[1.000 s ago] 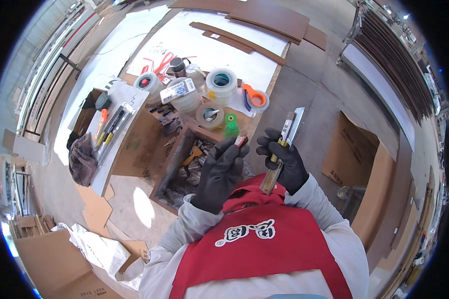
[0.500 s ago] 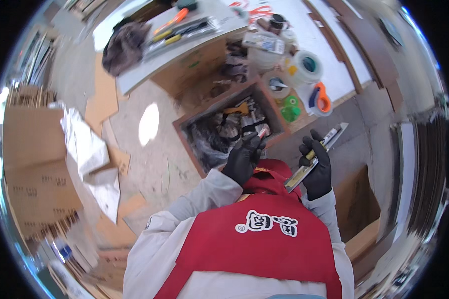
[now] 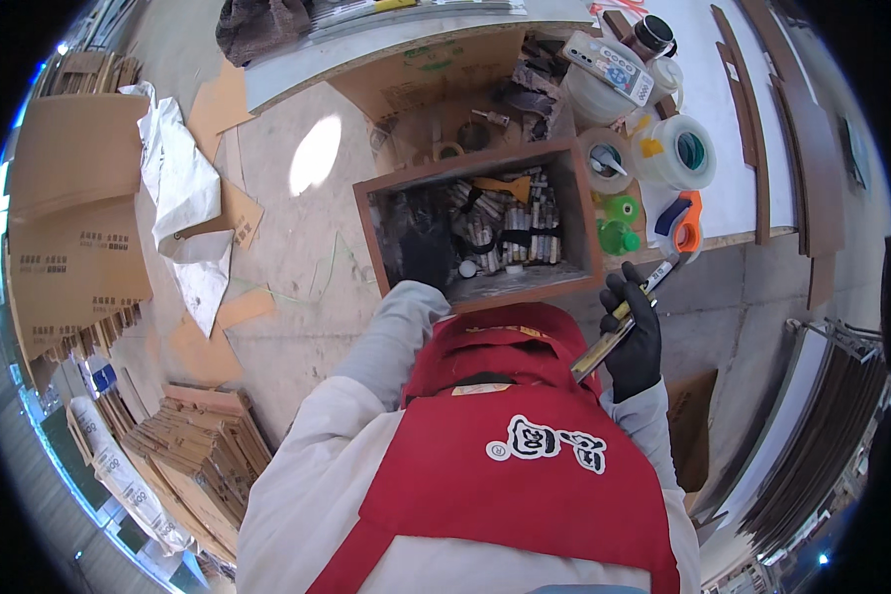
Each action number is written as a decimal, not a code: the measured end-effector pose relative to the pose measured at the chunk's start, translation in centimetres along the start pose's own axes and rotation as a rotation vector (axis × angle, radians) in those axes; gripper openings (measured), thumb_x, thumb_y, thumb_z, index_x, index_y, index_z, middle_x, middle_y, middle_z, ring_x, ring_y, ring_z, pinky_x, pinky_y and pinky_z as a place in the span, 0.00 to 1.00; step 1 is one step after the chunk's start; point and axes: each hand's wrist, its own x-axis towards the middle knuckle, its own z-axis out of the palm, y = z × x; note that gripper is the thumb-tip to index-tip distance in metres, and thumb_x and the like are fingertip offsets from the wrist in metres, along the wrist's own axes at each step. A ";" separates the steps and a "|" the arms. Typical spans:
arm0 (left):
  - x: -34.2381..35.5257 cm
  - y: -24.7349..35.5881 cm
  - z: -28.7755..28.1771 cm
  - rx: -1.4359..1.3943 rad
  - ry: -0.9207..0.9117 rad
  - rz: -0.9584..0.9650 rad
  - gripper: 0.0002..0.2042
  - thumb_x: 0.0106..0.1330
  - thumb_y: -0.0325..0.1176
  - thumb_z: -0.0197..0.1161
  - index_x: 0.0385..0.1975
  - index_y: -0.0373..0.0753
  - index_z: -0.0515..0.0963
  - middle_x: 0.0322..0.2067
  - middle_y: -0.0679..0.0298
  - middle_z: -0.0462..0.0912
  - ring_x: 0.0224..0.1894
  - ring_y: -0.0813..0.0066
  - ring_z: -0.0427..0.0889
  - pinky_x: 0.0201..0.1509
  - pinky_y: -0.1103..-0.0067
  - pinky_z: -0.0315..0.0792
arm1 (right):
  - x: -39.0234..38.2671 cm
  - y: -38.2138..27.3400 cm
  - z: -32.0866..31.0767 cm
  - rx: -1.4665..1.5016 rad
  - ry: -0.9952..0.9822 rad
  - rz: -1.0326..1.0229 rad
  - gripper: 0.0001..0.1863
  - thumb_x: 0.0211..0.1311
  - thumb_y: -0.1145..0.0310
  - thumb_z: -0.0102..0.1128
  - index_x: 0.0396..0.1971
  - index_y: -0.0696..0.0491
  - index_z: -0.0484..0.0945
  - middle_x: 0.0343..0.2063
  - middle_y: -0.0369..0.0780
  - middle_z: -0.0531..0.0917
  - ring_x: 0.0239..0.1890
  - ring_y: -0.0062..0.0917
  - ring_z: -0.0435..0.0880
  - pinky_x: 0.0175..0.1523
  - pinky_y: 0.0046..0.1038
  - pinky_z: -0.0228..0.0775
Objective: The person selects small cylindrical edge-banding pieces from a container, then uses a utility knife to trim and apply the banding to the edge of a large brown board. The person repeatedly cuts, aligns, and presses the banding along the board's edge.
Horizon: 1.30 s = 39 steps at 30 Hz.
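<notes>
My left hand (image 3: 426, 259), in a black glove, reaches into the left part of an open wooden box (image 3: 477, 300). Its fingers blend into the dark interior beside clear plastic film (image 3: 421, 210), so what they hold is hidden. Bundles of slim light sticks (image 3: 535, 236), an orange-yellow flat tool (image 3: 505, 187) and a small white round cap (image 3: 467, 269) lie in the box. My right hand (image 3: 632, 342), also black-gloved, is closed around a long silver metal strip (image 3: 596, 356) and a white-and-yellow marker-like stick (image 3: 653, 280), right of the box's near corner.
Right of the box are green tape rolls (image 3: 619, 236), a clear tape roll (image 3: 685, 150), an orange-and-blue tape dispenser (image 3: 685, 223) and a phone (image 3: 609, 67). Brown strips (image 3: 747, 129) lie on a white board. Cardboard (image 3: 79, 228) and white sheeting (image 3: 183, 188) lie to the left.
My left hand, raised before the box with a small red-and-white item, has gone down into it. My right hand stays closed on its items. The view has shifted, so the box shows more fully.
</notes>
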 end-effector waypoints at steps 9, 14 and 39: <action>2.5 -2.3 3.5 -0.130 -0.210 -0.460 0.21 0.63 0.43 0.49 0.54 0.39 0.69 0.53 0.49 0.70 0.54 0.54 0.70 0.58 0.66 0.63 | 2.6 -3.1 -1.3 -0.068 -0.029 0.069 0.22 0.63 0.67 0.50 0.57 0.50 0.63 0.41 0.35 0.77 0.36 0.17 0.78 0.28 0.14 0.67; 3.2 -1.2 1.2 -0.245 -0.249 -0.438 0.21 0.64 0.41 0.50 0.54 0.36 0.66 0.48 0.48 0.74 0.50 0.54 0.73 0.51 0.67 0.69 | 3.6 -4.1 -2.3 -0.111 -0.044 0.071 0.23 0.61 0.65 0.52 0.57 0.52 0.63 0.40 0.36 0.77 0.36 0.18 0.76 0.30 0.15 0.67; -2.2 16.7 -21.6 -1.751 -1.031 0.361 0.23 0.66 0.29 0.52 0.60 0.42 0.55 0.41 0.56 0.77 0.40 0.71 0.79 0.40 0.78 0.74 | -13.9 5.7 3.7 -0.096 0.318 -0.450 0.08 0.58 0.69 0.59 0.36 0.55 0.74 0.26 0.35 0.79 0.25 0.16 0.77 0.29 0.18 0.66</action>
